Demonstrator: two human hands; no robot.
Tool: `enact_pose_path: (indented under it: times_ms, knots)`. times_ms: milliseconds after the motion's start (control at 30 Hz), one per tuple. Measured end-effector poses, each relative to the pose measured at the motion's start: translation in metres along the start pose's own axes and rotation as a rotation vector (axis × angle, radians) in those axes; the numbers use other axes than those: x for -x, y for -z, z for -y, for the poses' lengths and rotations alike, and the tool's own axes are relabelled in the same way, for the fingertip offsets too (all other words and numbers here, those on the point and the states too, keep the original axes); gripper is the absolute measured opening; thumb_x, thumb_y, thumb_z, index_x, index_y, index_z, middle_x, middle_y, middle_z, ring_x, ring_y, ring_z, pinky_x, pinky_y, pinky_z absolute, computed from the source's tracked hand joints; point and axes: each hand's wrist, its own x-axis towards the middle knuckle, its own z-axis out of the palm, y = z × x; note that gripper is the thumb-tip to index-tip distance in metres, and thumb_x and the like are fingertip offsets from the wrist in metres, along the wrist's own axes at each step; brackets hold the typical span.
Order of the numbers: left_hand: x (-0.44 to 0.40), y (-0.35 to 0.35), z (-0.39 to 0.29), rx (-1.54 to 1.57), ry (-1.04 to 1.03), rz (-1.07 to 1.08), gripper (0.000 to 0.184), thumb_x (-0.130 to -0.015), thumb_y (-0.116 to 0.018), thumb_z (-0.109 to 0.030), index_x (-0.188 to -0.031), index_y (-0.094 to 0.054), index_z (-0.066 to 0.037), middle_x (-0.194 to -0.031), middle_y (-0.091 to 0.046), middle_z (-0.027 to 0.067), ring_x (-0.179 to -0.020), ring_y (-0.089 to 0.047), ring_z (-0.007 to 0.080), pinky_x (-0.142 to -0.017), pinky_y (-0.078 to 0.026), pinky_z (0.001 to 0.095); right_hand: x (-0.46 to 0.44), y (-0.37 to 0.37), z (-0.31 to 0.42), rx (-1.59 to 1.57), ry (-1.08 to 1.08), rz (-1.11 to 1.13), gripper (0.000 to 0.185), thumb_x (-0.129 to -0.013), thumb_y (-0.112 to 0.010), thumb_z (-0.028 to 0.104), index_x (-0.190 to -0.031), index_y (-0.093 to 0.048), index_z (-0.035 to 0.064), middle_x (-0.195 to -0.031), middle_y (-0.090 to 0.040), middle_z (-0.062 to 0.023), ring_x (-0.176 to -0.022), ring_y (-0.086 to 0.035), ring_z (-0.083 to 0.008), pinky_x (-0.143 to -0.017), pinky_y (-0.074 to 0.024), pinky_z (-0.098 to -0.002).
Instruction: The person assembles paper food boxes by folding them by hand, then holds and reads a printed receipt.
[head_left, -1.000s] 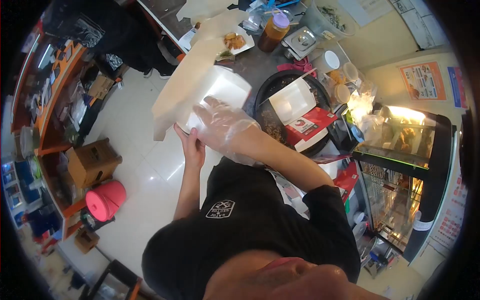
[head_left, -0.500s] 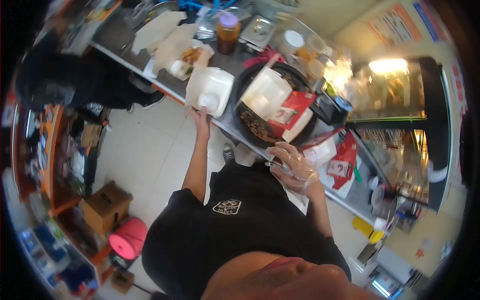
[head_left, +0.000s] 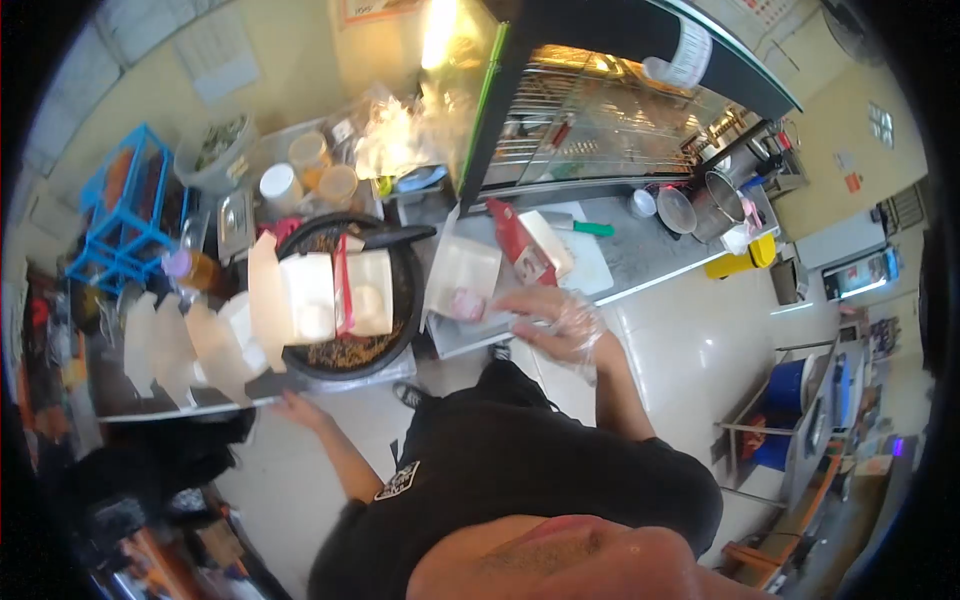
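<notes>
Across bench [head_left: 650, 255], note view swung right, gloved right hand [head_left: 562, 327] now beside open white box [head_left: 466, 264] at centre, grip apart, suggesting work shifted there, bare left hand [head_left: 303, 411] at lower-left bench edge, grip unreadable.

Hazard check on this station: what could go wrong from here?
Open boxes by the left hand sit near the counter edge; a bump could knock one off.

Open packaging over the black pan might tip or pick up pan contents.

The knife lies loose beside the red-and-white box; the gloved right hand could get nicked reaching there.
</notes>
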Motion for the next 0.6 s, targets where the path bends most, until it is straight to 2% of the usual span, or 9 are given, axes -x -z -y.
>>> enact_pose_path:
  times_ms: [33, 100, 167, 233, 333, 433, 500, 567, 600]
  knots:
    - [0.035, 0.006, -0.049, -0.076, -0.093, -0.123, 0.064, -0.095, -0.056, -0.013, -0.146, -0.027, 0.011, -0.147, -0.038, 0.0271, -0.13, -0.044, 0.0364, -0.111, -0.035, 0.0425, 0.003, 0.021, -0.005, 0.005, 0.051, -0.106, 0.024, -0.091, -0.063, 0.016, -0.113, -0.066, 0.0075, -0.114, -0.068, -0.0136, -0.107, -0.065, -0.0323, -0.093, -0.0507, -0.0389]
    - [0.039, 0.033, -0.027, -0.233, -0.303, -0.454, 0.051, -0.093, -0.055, -0.006, -0.138, -0.037, 0.009, -0.139, -0.045, 0.0259, -0.124, -0.048, 0.0353, -0.109, -0.038, 0.0439, 0.017, 0.061, -0.03, 0.029, -0.021, -0.216, 0.024, -0.09, -0.064, 0.013, -0.113, -0.067, 0.0081, -0.111, -0.069, -0.0122, -0.105, -0.066, -0.0289, -0.091, -0.051, -0.0374]
    - [0.073, 0.023, -0.111, -0.169, -0.506, -0.69, 0.041, -0.093, -0.056, -0.004, -0.131, -0.044, 0.006, -0.128, -0.053, 0.0231, -0.116, -0.054, 0.0319, -0.101, -0.046, 0.0425, 0.029, 0.101, -0.074, 0.011, -0.039, -0.43, 0.023, -0.089, -0.066, 0.011, -0.112, -0.068, 0.0077, -0.107, -0.07, -0.0097, -0.1, -0.067, -0.0235, -0.089, -0.0517, -0.0348]
    - [0.111, -0.006, -0.214, 0.1, -0.579, -0.59, 0.038, -0.093, -0.058, -0.006, -0.128, -0.047, 0.004, -0.122, -0.056, 0.0195, -0.11, -0.058, 0.0279, -0.091, -0.052, 0.0381, 0.04, 0.146, -0.117, -0.19, -0.026, -0.718, 0.021, -0.089, -0.068, 0.01, -0.11, -0.07, 0.0066, -0.102, -0.072, -0.0066, -0.095, -0.067, -0.0174, -0.085, -0.0523, -0.0316]
    - [0.191, -0.099, -0.353, 0.378, -0.43, -0.014, 0.03, -0.096, -0.053, -0.009, -0.124, -0.048, 0.001, -0.111, -0.057, 0.0127, -0.102, -0.059, 0.0228, -0.091, -0.052, 0.0341, 0.032, 0.236, -0.163, -0.412, 0.042, -1.008, 0.022, -0.089, -0.07, 0.009, -0.111, -0.069, 0.0048, -0.101, -0.072, -0.0042, -0.092, -0.066, -0.0128, -0.082, -0.0526, -0.0277]
    - [0.285, -0.223, -0.426, 0.328, -0.605, 0.617, 0.027, -0.097, -0.053, -0.01, -0.122, -0.053, 0.0, -0.113, -0.063, 0.0127, -0.109, -0.061, 0.021, -0.098, -0.048, 0.0354, -0.005, 0.308, -0.165, 0.017, 0.204, -1.113, 0.027, -0.091, -0.069, 0.019, -0.114, -0.069, 0.0054, -0.101, -0.074, -0.0081, -0.09, -0.068, -0.0152, -0.082, -0.0536, -0.0301]
    - [0.35, -0.294, -0.477, 0.522, -0.777, 1.032, 0.049, -0.091, -0.06, 0.002, -0.137, -0.043, 0.0, -0.123, -0.062, 0.0156, -0.116, -0.059, 0.0226, -0.099, -0.047, 0.0358, -0.038, 0.337, -0.154, 0.121, 0.275, -1.136, 0.032, -0.092, -0.067, 0.028, -0.115, -0.068, 0.0054, -0.099, -0.074, -0.0111, -0.087, -0.069, -0.0164, -0.081, -0.0544, -0.0317]
    - [0.407, -0.338, -0.535, 0.701, -0.825, 1.205, 0.068, -0.092, -0.061, -0.004, -0.15, -0.025, -0.005, -0.141, -0.047, 0.0214, -0.131, -0.048, 0.0292, -0.105, -0.043, 0.0402, -0.07, 0.351, -0.15, 0.035, 0.259, -1.065, 0.036, -0.091, -0.068, 0.032, -0.115, -0.068, 0.0052, -0.097, -0.074, -0.0125, -0.084, -0.07, -0.0168, -0.079, -0.0548, -0.0326]
    - [0.428, -0.357, -0.557, 0.728, -0.822, 1.182, 0.085, -0.086, -0.07, -0.004, -0.152, -0.016, -0.006, -0.143, -0.045, 0.0212, -0.129, -0.05, 0.0306, -0.104, -0.044, 0.0393, -0.084, 0.354, -0.148, -0.027, 0.224, -0.981, 0.037, -0.09, -0.069, 0.031, -0.116, -0.067, 0.0048, -0.096, -0.074, -0.0126, -0.083, -0.069, -0.0165, -0.077, -0.0549, -0.0326]
